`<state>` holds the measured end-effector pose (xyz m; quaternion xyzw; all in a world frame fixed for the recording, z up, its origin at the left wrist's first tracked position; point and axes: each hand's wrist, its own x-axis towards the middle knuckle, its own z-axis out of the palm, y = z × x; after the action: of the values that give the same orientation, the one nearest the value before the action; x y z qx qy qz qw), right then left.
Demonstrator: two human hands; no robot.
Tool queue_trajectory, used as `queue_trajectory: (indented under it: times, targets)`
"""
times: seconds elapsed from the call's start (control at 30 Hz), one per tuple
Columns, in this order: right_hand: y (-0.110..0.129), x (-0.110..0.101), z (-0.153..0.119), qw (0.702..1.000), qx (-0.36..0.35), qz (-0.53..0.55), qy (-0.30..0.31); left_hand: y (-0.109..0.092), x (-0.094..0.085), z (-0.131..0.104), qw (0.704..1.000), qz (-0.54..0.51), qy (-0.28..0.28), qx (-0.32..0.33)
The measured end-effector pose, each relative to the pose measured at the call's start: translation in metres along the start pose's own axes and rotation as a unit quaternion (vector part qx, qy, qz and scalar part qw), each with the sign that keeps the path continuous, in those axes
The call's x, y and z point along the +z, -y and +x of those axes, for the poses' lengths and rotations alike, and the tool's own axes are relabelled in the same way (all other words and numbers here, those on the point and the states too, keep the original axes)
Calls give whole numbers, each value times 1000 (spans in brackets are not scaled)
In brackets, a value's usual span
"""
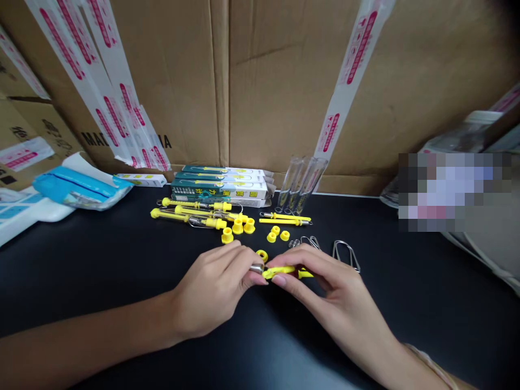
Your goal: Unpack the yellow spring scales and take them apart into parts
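My left hand (221, 287) pinches a small silver metal cylinder (257, 268), most of it covered by the fingers. Between the thumb and fingers of my right hand (329, 287) is a yellow plastic rod (280, 272), its left end touching or nearly touching the cylinder. Just behind the fingertips lies a yellow ring (262, 255). Farther back are small yellow caps (275, 234) and larger flanged yellow caps (238, 226). Metal wire loops (345, 255) rest beyond my right hand, beside small springs (294, 244) that it partly hides.
Assembled yellow spring scales (190, 215) lie at back left, before stacked boxes (221, 189). Clear tubes (300, 187) lean on a cardboard box (280, 97); two yellow rods (284, 220) lie before them. A blue packet (83, 187) is at left, a plastic bottle (459, 135) at right.
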<state>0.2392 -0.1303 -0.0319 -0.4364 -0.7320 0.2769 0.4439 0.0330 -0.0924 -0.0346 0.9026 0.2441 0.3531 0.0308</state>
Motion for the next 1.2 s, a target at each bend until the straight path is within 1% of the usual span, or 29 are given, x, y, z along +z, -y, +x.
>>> queue_trajectory:
  times: [0.07, 0.13, 0.23, 0.3, 0.4, 0.5, 0.6, 0.7, 0.93, 1.07, 1.2]
  targets:
    - [0, 0, -1, 999, -35, -22, -1, 0, 1, 0, 1000, -4, 3, 18]
    - [-1, -2, -3, 994, -90, -60, 1, 0, 2, 0, 1000, -4, 4, 28]
    - [-4, -5, -6, 974, -179, -136, 16, -1, 2, -1, 1000, 9, 13, 25]
    - [-5, -7, -8, 960, -209, -185, 24, -2, 2, -1, 999, 22, 23, 18]
    - [-6, -7, -8, 947, -218, -233, 27, -2, 1, -3, 999, 28, 37, 0]
    - [-6, -6, -8, 944, -213, -250, 21, -2, 1, -4, 999, 14, 32, -11]
    - [-6, -4, -7, 948, -201, -247, 8, -3, 1, -4, 1000, 14, 21, -7]
    - [-6, -3, -8, 952, -198, -232, 4, -3, 1, -3, 999, 22, 26, -3]
    - [-3, 0, -10, 946, -214, -243, 16, -5, 0, 0, 999, 43, 0, 13]
    - [-6, 1, -11, 928, -254, -273, 1, -6, 1, 0, 999, 36, -8, 10]
    - [-5, 0, -7, 896, -322, -307, -5, -7, 2, -1, 999, 32, -4, 8]
